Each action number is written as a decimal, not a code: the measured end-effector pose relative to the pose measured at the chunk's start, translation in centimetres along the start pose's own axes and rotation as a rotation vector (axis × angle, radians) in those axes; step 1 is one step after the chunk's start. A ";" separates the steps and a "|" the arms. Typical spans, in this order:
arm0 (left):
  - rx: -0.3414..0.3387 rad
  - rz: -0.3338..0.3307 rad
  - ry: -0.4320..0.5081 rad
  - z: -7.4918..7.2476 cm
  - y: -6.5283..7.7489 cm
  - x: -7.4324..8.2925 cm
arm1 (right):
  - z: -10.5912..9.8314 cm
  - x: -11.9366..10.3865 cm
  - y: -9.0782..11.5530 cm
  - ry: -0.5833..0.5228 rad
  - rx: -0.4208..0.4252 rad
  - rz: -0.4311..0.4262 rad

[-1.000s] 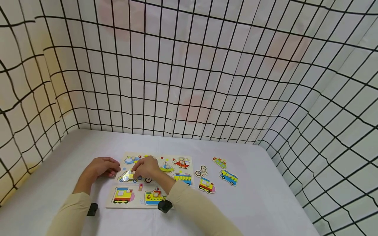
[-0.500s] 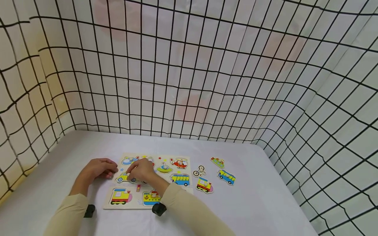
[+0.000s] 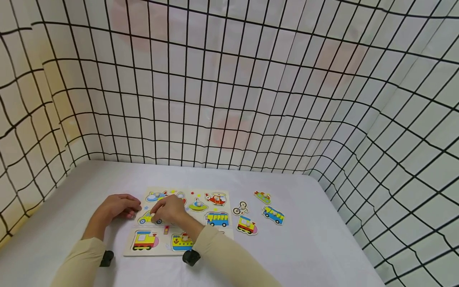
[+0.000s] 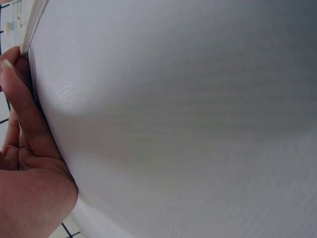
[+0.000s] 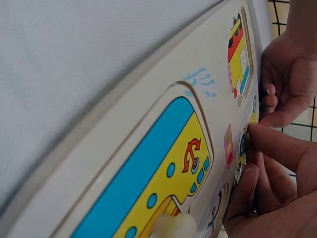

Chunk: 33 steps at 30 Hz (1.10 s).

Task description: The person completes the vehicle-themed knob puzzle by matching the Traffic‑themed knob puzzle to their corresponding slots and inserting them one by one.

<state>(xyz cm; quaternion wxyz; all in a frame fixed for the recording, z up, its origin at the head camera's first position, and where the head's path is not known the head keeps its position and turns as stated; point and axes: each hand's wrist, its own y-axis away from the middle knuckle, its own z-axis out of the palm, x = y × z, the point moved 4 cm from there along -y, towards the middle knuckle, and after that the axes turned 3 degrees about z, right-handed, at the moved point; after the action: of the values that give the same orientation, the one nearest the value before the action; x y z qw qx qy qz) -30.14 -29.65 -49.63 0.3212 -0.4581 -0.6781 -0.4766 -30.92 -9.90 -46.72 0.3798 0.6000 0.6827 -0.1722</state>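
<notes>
My right hand [image 3: 170, 209] reaches over the wooden peg puzzle board [image 3: 164, 247] and pinches the yellow car puzzle piece [image 3: 144, 218] at the board's left side. In the right wrist view, thumb and fingers of the right hand [image 5: 282, 178] meet close over the board, partly covering the car. The car looks flat at its place; whether it is fully seated I cannot tell. My left hand [image 3: 120, 206] rests on the table at the board's left edge, fingers loosely bent, holding nothing. In the left wrist view, its fingertips lie by the board edge.
Right of the board lie loose pieces: a bicycle [image 3: 240, 208], a train [image 3: 246, 225], a blue bus [image 3: 273, 215] and a submarine [image 3: 263, 197]. A ship [image 5: 163, 173] and a helicopter [image 3: 217, 199] sit on the board. Black netting [image 3: 201, 119] encloses the white table.
The car piece, tilted and glinting in my right hand a second ago, now lies flat at its spot on the board. The left hand stays by the board; the head view shifts slightly.
</notes>
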 end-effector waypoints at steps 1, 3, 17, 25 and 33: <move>0.001 -0.001 0.001 0.0 0.0 0.0 | 0.0 0.0 0.0 0.003 -0.003 -0.002; 0.000 0.001 0.004 0.0 0.0 0.0 | 0.0 0.0 0.0 0.000 -0.008 -0.010; 0.005 0.005 0.007 0.1 0.2 0.1 | -0.5 0.6 0.2 -0.067 -0.004 -0.015; 0.004 0.003 0.010 0.3 0.3 0.1 | -2.6 1.8 0.6 -0.045 0.029 -0.105; 0.010 0.002 0.018 0.4 0.6 0.2 | -6.2 3.9 0.2 -0.066 0.052 -0.178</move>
<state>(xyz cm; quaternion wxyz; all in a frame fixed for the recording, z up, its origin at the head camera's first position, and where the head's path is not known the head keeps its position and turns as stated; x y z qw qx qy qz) -29.71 -29.18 -49.36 0.3298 -0.4530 -0.6770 -0.4771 -32.63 -2.90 -45.47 0.3695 0.5408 0.7157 -0.2426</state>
